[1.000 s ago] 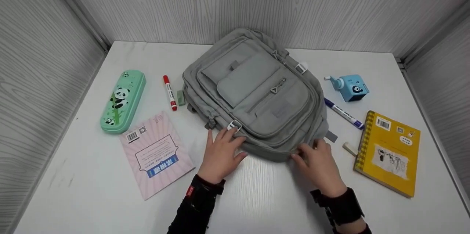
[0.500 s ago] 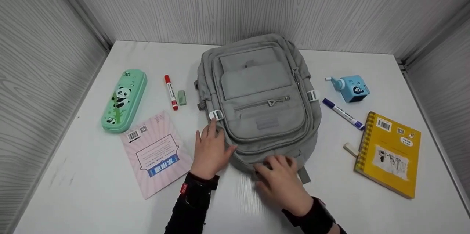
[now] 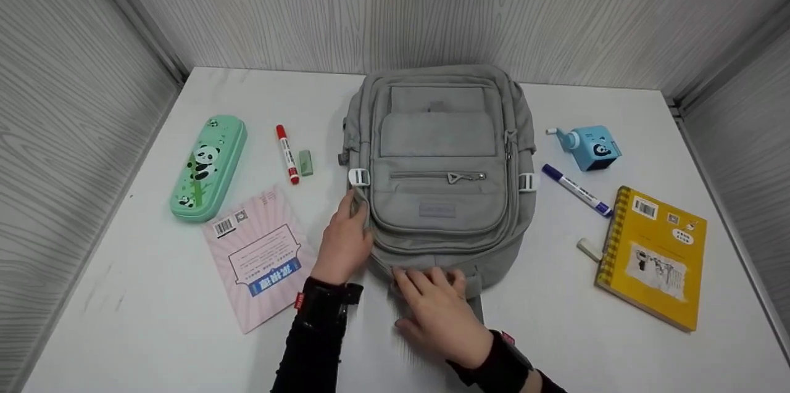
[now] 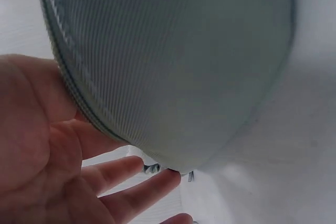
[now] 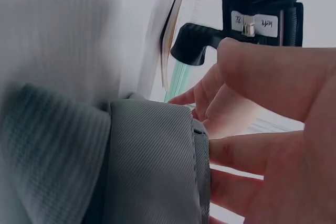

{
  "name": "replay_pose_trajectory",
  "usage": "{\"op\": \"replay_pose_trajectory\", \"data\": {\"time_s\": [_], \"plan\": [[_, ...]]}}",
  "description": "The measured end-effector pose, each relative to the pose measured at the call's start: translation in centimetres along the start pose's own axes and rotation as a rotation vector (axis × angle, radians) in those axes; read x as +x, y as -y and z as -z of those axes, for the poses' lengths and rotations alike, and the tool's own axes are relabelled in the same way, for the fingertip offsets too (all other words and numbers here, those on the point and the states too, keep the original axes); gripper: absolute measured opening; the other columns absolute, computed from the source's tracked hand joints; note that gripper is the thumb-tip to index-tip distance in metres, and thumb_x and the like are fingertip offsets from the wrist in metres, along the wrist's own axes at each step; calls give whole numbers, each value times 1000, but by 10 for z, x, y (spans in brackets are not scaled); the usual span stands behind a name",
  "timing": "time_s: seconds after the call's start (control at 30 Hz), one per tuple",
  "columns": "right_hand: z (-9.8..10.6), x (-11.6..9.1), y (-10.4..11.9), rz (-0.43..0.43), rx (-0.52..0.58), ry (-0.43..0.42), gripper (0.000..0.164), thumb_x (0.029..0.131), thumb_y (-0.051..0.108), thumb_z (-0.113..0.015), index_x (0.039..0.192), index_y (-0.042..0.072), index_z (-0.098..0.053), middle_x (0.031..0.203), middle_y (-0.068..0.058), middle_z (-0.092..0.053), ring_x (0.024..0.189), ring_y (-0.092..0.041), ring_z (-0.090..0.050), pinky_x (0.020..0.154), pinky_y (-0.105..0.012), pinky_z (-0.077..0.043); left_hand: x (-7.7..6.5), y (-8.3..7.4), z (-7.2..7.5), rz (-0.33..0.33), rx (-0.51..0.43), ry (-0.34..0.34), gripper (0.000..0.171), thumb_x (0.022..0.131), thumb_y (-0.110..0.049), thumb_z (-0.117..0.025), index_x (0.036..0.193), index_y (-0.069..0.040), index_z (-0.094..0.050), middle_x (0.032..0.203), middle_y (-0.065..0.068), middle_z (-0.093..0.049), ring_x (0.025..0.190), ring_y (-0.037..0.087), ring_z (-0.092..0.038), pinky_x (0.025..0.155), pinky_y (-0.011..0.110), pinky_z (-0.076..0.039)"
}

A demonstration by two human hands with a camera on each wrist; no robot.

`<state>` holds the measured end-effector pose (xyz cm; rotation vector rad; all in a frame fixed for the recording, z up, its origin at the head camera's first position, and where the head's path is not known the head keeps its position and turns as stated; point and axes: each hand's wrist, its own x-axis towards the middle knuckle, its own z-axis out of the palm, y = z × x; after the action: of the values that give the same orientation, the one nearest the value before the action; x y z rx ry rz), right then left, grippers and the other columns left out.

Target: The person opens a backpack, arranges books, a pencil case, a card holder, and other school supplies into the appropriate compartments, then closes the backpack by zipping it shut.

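Note:
A grey backpack (image 3: 438,208) lies front side up on the white table, its bottom toward the person. My left hand (image 3: 342,242) holds its lower left edge just below a white buckle (image 3: 359,177). In the left wrist view, the thumb and index finger pass behind the zipped edge (image 4: 79,100), while other fingers extend below it. At the backpack's bottom edge my right hand (image 3: 441,316) rests its fingers on the fabric. Its thumb stands apart from the backpack. The right wrist view shows those fingers (image 5: 239,153) fairly straight, touching the edge beside a grey strap (image 5: 152,150).
Left of the backpack lie a green panda pencil case (image 3: 208,168), a pink booklet (image 3: 262,257), a red marker (image 3: 287,155) and a green eraser (image 3: 306,163). On the right are a blue pencil sharpener (image 3: 592,147), blue marker (image 3: 577,190), pale eraser (image 3: 589,249) and yellow notebook (image 3: 654,257).
The backpack has turned clockwise from a slant to nearly straight. My right hand has moved left and nearer the person along its bottom, its thumb now apart; my left hand has shifted slightly left.

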<state>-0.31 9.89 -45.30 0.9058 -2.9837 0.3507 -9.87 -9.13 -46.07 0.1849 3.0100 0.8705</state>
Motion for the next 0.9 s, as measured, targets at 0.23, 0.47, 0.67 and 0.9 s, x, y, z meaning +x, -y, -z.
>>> {"op": "replay_pose_trajectory", "data": {"time_s": [0.23, 0.47, 0.67, 0.9], "plan": [[12, 1, -13, 33, 107, -4, 62, 88, 36, -74, 143, 18, -52, 133, -1, -62, 112, -21, -56, 90, -51, -33, -2, -3, 3, -27, 47, -55, 47, 90, -6, -61, 135, 8, -55, 147, 31, -43, 104, 46, -63, 86, 54, -52], [46, 0, -67, -47, 351, -350, 37, 90, 14, -71, 125, 5, -65, 122, -12, -69, 112, -27, -64, 97, -47, -47, -18, -27, 10, -197, -3, -51, 45, 91, -15, -69, 132, 1, -60, 141, 34, -48, 122, 51, -54, 101, 60, -46], [72, 5, -140, -386, 520, -542, 26, 97, 6, -59, 121, -3, -65, 115, -20, -70, 103, -28, -64, 93, -23, -49, -33, -57, 9, -356, 13, 105, 49, 93, -25, -70, 137, -6, -58, 144, 23, -52, 130, 43, -52, 109, 57, -42], [67, 15, -214, -683, 599, -261, 38, 102, 11, -47, 134, -8, -54, 132, -31, -58, 119, -44, -57, 104, -52, -46, -44, -76, -5, -425, 123, 209, 48, 92, -29, -70, 134, -7, -61, 132, 13, -62, 123, 30, -60, 106, 47, -46]]}}
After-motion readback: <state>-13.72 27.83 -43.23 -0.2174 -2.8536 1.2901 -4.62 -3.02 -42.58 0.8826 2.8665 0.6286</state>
